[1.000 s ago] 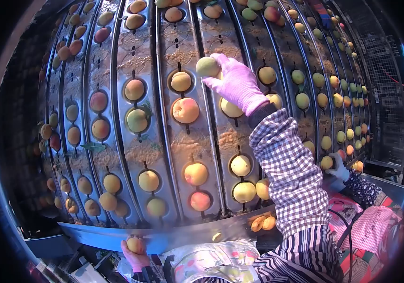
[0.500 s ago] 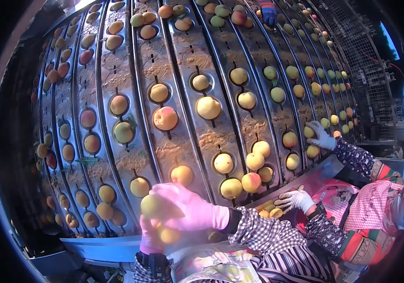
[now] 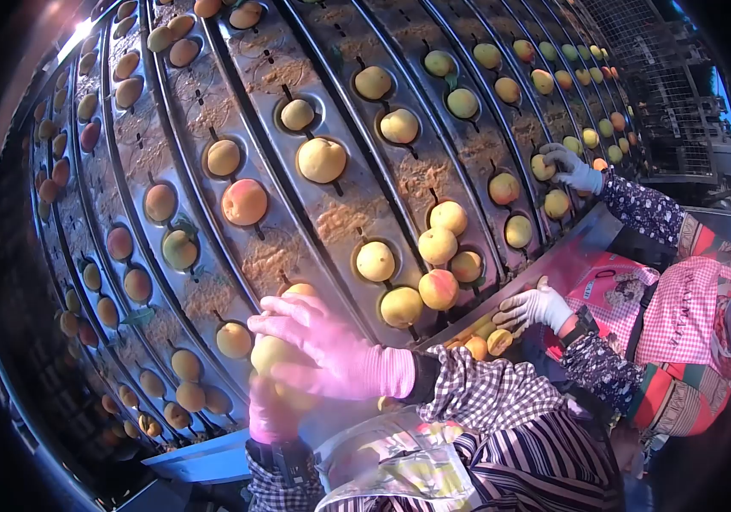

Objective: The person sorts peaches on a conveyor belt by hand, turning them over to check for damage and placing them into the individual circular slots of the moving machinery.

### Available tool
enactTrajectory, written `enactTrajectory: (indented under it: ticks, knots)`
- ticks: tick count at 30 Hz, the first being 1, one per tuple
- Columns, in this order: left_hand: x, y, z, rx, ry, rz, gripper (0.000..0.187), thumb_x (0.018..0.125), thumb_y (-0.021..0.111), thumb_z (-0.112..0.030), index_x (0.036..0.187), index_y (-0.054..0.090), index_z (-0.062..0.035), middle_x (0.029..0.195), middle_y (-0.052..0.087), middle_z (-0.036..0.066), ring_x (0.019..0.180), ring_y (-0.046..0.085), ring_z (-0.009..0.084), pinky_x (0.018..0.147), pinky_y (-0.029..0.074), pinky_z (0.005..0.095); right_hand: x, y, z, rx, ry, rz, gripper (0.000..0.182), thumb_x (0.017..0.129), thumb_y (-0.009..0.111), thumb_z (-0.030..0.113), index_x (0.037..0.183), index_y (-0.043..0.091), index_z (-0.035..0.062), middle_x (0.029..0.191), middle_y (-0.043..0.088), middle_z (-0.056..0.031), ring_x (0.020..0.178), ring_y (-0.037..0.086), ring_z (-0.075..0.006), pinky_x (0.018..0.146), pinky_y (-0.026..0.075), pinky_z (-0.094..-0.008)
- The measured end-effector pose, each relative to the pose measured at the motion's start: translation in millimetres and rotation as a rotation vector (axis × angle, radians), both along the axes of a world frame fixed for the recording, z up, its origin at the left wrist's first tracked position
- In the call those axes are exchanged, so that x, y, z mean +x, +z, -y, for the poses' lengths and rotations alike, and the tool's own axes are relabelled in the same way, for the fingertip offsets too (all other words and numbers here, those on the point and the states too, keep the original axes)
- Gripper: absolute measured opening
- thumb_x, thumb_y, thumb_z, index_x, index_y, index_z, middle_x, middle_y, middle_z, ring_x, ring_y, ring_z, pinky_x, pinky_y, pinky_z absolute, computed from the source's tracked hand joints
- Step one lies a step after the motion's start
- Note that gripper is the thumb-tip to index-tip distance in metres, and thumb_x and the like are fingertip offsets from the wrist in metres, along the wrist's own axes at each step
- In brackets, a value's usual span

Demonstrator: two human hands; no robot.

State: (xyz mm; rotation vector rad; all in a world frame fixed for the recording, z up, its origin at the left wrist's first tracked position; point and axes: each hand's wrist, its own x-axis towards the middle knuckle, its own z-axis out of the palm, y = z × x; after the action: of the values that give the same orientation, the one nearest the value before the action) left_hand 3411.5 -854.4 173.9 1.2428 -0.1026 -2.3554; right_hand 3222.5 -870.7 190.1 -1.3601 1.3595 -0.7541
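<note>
Both of my hands wear pink gloves and are close together at the near edge of the metal trays. My right hand [image 3: 335, 354] curves over a yellow-green peach [image 3: 269, 355], its fingers bent round the top. Just below, my left hand [image 3: 273, 414] is at a second, blurred yellow peach [image 3: 299, 398]; its fingers are partly hidden by the right hand. One peach [image 3: 301, 290] peeks out behind my right fingers, and another peach [image 3: 234, 340] sits in a tray hollow to the left.
Rows of slotted metal trays [image 3: 340, 226] hold peaches in hollows, with brown pulp smeared between. At right, a co-worker's gloved hand [image 3: 572, 166] touches a peach; the other [image 3: 536, 309] is over a trough of fruit. A blue rail [image 3: 199, 459] borders the near edge.
The view has turned, so the trays and fruit appear shifted left and up. My hands stay together at the peaches, the right one slightly higher. The co-worker's upper hand remains at a peach.
</note>
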Motion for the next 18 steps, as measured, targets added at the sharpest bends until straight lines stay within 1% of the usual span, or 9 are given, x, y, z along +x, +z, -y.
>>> enactTrajectory:
  ticks: [4, 7, 9, 10, 11, 12, 15, 17, 18]
  knots:
    - [-1.5, 0.2, 5.4, -0.081, -0.087, 0.082, 0.105, 0.075, 0.077, -0.066, 0.152, 0.037, -0.0072, 0.147, 0.050, 0.016, 0.133, 0.053, 0.0333, 0.109, 0.047, 0.0510, 6.9, 2.5, -6.2, 0.002, -0.012, -0.110, 0.067, 0.092, 0.068, 0.043, 0.149, 0.048, 0.0134, 0.151, 0.042, -0.0218, 0.141, 0.038, -0.0423, 0.116, 0.033, -0.0535]
    - [-5.9, 18.9, 9.9, -0.127, -0.025, 0.011, 0.102, 0.075, 0.077, -0.064, 0.152, 0.038, -0.0086, 0.146, 0.050, 0.017, 0.132, 0.054, 0.0342, 0.109, 0.048, 0.0515, -6.4, 20.8, -13.3, -0.033, -0.067, -0.187, 0.071, 0.088, 0.071, 0.046, 0.147, 0.049, 0.0122, 0.149, 0.045, -0.0205, 0.140, 0.040, -0.0413, 0.115, 0.034, -0.0534]
    - [14.4, 19.2, 6.3, -0.119, -0.076, -0.078, 0.101, 0.075, 0.076, -0.063, 0.151, 0.036, -0.0097, 0.144, 0.049, 0.020, 0.124, 0.060, 0.0404, 0.077, 0.064, 0.0553, -27.1, 25.0, -17.8, -0.200, -0.365, -0.474, 0.072, 0.080, 0.081, 0.031, 0.141, 0.053, 0.0058, 0.142, 0.051, -0.0197, 0.131, 0.050, -0.0398, 0.111, 0.041, -0.0494]
    - [23.7, 15.9, -0.5, -0.137, -0.046, -0.069, 0.101, 0.075, 0.076, -0.064, 0.151, 0.036, -0.0099, 0.144, 0.049, 0.021, 0.122, 0.060, 0.0421, 0.070, 0.065, 0.0549, -42.1, 15.1, -25.2, -0.248, -0.515, -0.612, 0.074, 0.077, 0.083, 0.029, 0.141, 0.054, 0.0071, 0.140, 0.051, -0.0184, 0.129, 0.049, -0.0385, 0.109, 0.041, -0.0479]
    - [32.7, 12.7, -7.5, -0.151, -0.017, -0.057, 0.101, 0.075, 0.075, -0.064, 0.150, 0.037, -0.0102, 0.144, 0.049, 0.022, 0.120, 0.061, 0.0437, 0.063, 0.065, 0.0545, -58.7, 14.7, -32.0, -0.217, -0.562, -0.872, 0.075, 0.077, 0.082, 0.030, 0.142, 0.052, 0.0066, 0.138, 0.050, -0.0197, 0.126, 0.050, -0.0394, 0.108, 0.041, -0.0498]
    - [43.0, 12.2, -11.4, -0.135, -0.012, -0.031, 0.099, 0.076, 0.074, -0.064, 0.151, 0.037, -0.0108, 0.144, 0.049, 0.022, 0.121, 0.061, 0.0445, 0.064, 0.065, 0.0542, -73.8, 12.0, -40.6, -0.130, -0.536, -1.091, 0.077, 0.077, 0.082, 0.031, 0.143, 0.050, 0.0061, 0.138, 0.050, -0.0207, 0.124, 0.050, -0.0407, 0.106, 0.041, -0.0514]
    - [75.8, 15.5, -21.4, -0.098, -0.003, 0.039, 0.096, 0.079, 0.071, -0.064, 0.151, 0.037, -0.0123, 0.144, 0.048, 0.022, 0.121, 0.060, 0.0466, 0.066, 0.066, 0.0535, -97.4, -25.1, -59.8, 0.172, -0.608, -1.247, 0.081, 0.080, 0.080, 0.037, 0.150, 0.042, 0.0204, 0.141, 0.048, -0.0234, 0.122, 0.054, -0.0425, 0.098, 0.048, -0.0515]
    - [93.8, 14.0, -28.0, -0.112, -0.008, 0.053, 0.093, 0.081, 0.069, -0.064, 0.151, 0.036, -0.0130, 0.145, 0.048, 0.022, 0.121, 0.059, 0.0475, 0.066, 0.066, 0.0530, -100.6, -50.7, -59.1, 0.214, -0.622, -1.358, 0.079, 0.081, 0.079, 0.037, 0.149, 0.042, 0.0216, 0.135, 0.051, -0.0220, 0.116, 0.059, -0.0419, 0.093, 0.052, -0.0504]
    - [102.0, 14.2, -31.7, -0.113, 0.004, 0.028, 0.092, 0.082, 0.068, -0.064, 0.151, 0.036, -0.0136, 0.146, 0.047, 0.021, 0.123, 0.058, 0.0474, 0.066, 0.066, 0.0525, -107.0, -50.3, -55.7, 0.323, -0.660, -1.302, 0.076, 0.082, 0.078, 0.037, 0.148, 0.043, 0.0220, 0.131, 0.053, -0.0208, 0.114, 0.061, -0.0418, 0.092, 0.053, -0.0501]
